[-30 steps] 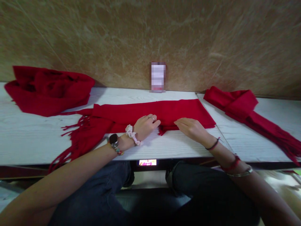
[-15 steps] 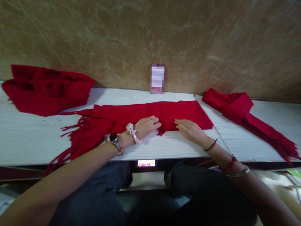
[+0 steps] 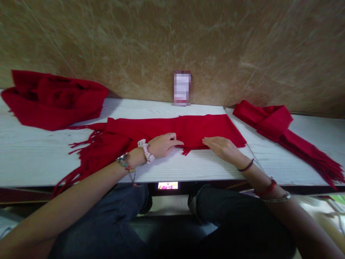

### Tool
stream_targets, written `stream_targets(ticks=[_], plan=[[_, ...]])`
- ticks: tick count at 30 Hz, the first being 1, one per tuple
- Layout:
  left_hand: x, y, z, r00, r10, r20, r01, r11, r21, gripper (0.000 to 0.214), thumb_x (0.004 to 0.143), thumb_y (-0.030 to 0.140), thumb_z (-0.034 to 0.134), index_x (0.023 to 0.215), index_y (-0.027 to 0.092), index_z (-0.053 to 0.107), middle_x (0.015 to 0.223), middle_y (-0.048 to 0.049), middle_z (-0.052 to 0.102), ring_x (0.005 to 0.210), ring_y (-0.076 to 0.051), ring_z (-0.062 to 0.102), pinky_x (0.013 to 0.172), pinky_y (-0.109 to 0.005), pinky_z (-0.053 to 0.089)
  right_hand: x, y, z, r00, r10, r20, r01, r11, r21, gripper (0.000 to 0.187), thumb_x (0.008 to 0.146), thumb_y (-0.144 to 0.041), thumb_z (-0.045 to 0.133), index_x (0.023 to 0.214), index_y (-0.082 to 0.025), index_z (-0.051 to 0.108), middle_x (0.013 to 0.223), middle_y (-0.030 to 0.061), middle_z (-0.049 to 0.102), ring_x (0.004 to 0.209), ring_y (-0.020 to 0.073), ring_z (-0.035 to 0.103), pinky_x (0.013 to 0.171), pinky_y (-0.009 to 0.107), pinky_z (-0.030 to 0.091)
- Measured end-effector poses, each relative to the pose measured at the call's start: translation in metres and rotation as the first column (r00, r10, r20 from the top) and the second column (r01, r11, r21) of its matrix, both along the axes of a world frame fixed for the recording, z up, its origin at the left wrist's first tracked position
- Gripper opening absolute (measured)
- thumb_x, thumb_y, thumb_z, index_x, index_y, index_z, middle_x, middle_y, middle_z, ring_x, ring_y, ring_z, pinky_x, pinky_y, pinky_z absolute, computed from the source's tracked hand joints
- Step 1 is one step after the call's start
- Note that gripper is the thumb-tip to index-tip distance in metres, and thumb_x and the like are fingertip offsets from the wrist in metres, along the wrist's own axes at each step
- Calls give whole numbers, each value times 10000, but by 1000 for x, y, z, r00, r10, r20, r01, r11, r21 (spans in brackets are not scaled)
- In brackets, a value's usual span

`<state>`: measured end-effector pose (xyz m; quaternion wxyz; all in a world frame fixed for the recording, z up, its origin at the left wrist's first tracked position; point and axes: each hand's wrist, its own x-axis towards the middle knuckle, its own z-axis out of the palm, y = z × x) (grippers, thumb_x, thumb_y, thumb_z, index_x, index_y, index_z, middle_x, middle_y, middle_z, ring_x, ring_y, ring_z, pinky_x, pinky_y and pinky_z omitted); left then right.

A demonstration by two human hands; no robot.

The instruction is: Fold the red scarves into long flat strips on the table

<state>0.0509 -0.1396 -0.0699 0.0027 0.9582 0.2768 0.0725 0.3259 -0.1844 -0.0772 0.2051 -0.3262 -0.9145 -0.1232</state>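
Observation:
A red fringed scarf (image 3: 161, 126) lies folded lengthwise across the white table, its left end spread out in loose tassels. My left hand (image 3: 163, 145) rests on its near edge around the middle, with one finger stretched to the right and the ringed finger bent. A small tuft of fringe shows just beside that fingertip. Further right, my right hand (image 3: 221, 147) lies on the same near edge, fingers extended and held together, palm down. Both hands touch the cloth, and neither visibly grips it. The undersides of my hands and the thumbs are largely hidden.
A bunched red cloth (image 3: 56, 102) sits at the left rear, and another red scarf (image 3: 280, 126) lies loosely folded at the right. A blurred-out upright box (image 3: 182, 88) stands against the marbled wall (image 3: 134, 46). The white table (image 3: 172, 171) ends close to my knees.
My left hand has slid slightly left along the scarf, and its fingers are more bent, with one pointing right. The right hand stays on the near edge, almost unmoved.

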Motion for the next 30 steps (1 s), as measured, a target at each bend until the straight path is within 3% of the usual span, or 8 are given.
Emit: stream_targets(ticks=[5,10,15,19,22,26,28,30], plan=[[10,-7,6,999,7,-32,-5,997,80,363,831,270,455,1179,199,534,1186,-99,492,1095,-220,449,906,-366,370,-4,0,2,1000,31,-2,-31,999,-9,223,852,-147,450,954,-137,648,1036,118,657,995,205,597,835,379,506],[24,-10,-1,993,-16,-115,13,1000,-23,552,877,478,354,1343,184,324,1447,-99,217,1318,-263,179,1032,-430,224,-9,6,8,996,15,-93,-22,996,-81,202,840,-216,482,884,-160,671,984,95,673,980,198,598,848,384,495],[23,-10,-9,985,7,-172,-21,996,-83,592,883,537,265,1385,227,231,1466,-105,139,1334,-263,132,1047,-445,163,-33,21,15,958,-258,-126,234,956,-178,334,888,-244,376,1117,-121,586,1161,127,591,1133,207,498,961,391,407],[21,-11,-10,981,84,-172,-101,991,-93,614,853,591,280,1378,272,255,1468,-121,112,1325,-331,117,1031,-480,158,-47,35,8,958,-266,105,285,921,-265,419,908,-261,292,1303,-191,413,1355,97,415,1261,234,343,991,508,320],[21,-12,-10,975,107,-194,-129,986,-104,637,827,629,291,1377,310,242,1473,-112,82,1315,-376,100,1012,-508,167,-33,44,2,928,-288,238,350,893,-283,441,915,-292,254,1345,-236,337,1416,80,315,1298,267,262,969,604,266],[22,-12,-9,976,99,-195,-120,988,-97,639,829,626,289,1388,334,185,1473,-119,70,1309,-391,105,1002,-513,181,-5,56,3,831,-499,246,553,786,-274,462,911,-308,233,1354,-212,324,1412,120,312,1291,312,259,938,652,254],[22,-12,-9,977,92,-190,-111,989,-93,643,829,626,288,1390,333,175,1471,-125,86,1308,-389,114,1002,-511,185,-7,63,8,839,-505,202,544,786,-295,481,911,-325,220,1369,-198,294,1419,127,295,1299,311,240,947,634,267],[22,-12,-9,978,94,-184,-111,990,-87,646,827,628,291,1389,328,184,1469,-122,107,1310,-378,128,1005,-505,186,-21,71,12,901,-396,176,433,841,-325,488,913,-344,211,1381,-215,265,1443,96,247,1317,286,200,977,594,265]])
